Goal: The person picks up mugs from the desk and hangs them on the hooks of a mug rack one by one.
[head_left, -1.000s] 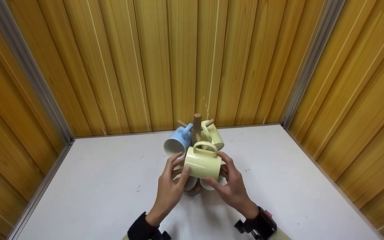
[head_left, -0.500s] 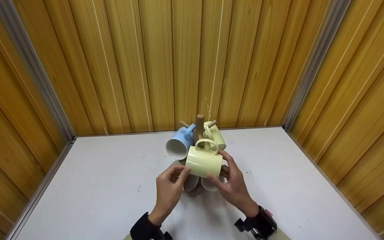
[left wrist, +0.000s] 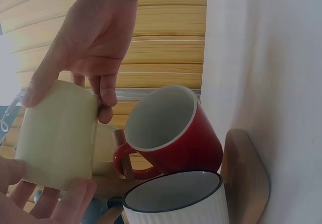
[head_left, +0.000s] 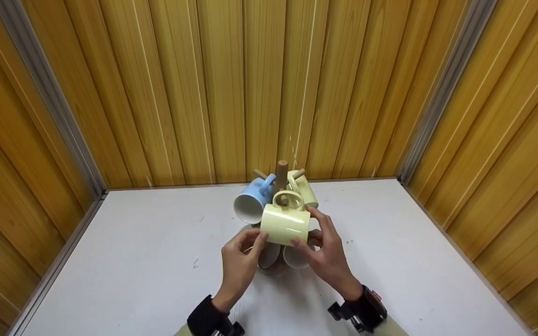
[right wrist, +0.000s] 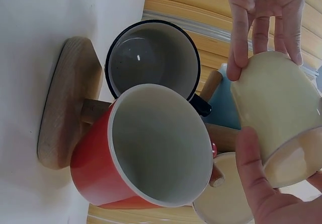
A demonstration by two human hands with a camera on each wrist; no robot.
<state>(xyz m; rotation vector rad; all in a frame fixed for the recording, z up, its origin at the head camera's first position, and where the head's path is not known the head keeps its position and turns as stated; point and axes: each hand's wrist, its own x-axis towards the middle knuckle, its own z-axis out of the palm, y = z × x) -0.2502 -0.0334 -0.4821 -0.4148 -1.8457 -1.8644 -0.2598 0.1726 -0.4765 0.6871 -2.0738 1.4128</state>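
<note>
A pale yellow mug [head_left: 285,225] lies on its side in the air, handle upward, in front of a wooden mug tree [head_left: 282,170]. One peg shows through its handle loop; whether the loop is around the peg I cannot tell. My left hand [head_left: 241,259] pinches the mug's left end between thumb and fingers. At the other end, my right hand [head_left: 329,256] grips it, thumb on the near side. Below, the tree bears a red mug [left wrist: 193,143] and a white ribbed mug with a dark rim [left wrist: 176,206], mouths outward.
Higher on the tree hang a light blue mug [head_left: 255,196] on the left and another yellow mug [head_left: 305,191] on the right. The tree's wooden base [right wrist: 65,103] stands on a white table [head_left: 157,261]. Wood-patterned walls [head_left: 217,93] enclose the back and sides.
The held mug has risen slightly and moved toward the tree, with the peg now showing through its handle. My left fingers have drawn in from a wider spread to pinch its lower left edge.
</note>
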